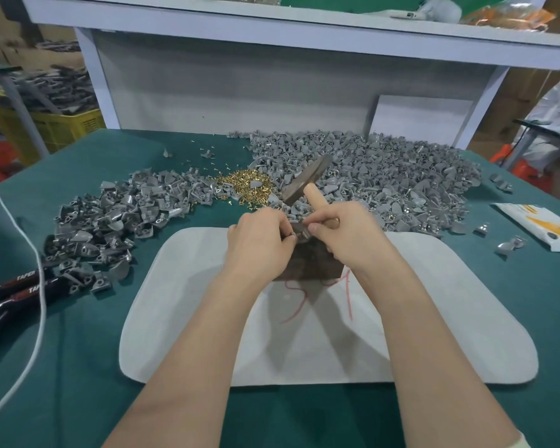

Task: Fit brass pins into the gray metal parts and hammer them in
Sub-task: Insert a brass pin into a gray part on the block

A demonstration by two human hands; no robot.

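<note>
Head view: left hand (pixel 259 244) fingers curled, pinching gray part (pixel 299 230) over dark block (pixel 307 265) on white pad (pixel 434 318). Right hand (pixel 348 237) thumb and forefinger pinch same part, its other fingers wrap hammer (pixel 307 179) handle, head tilted up. Pin in fingertips: cannot tell. Brass pins (pixel 246 185) heaped just behind the hands, between gray parts piles (pixel 385 176) on green table (pixel 78 367).

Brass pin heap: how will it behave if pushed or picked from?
The brass pin heap is loose, so a push likely spreads it; strays already dot the green cloth. Cloth probably damps rolling. Pins look tiny, likely fiddly to pinch singly.
</note>
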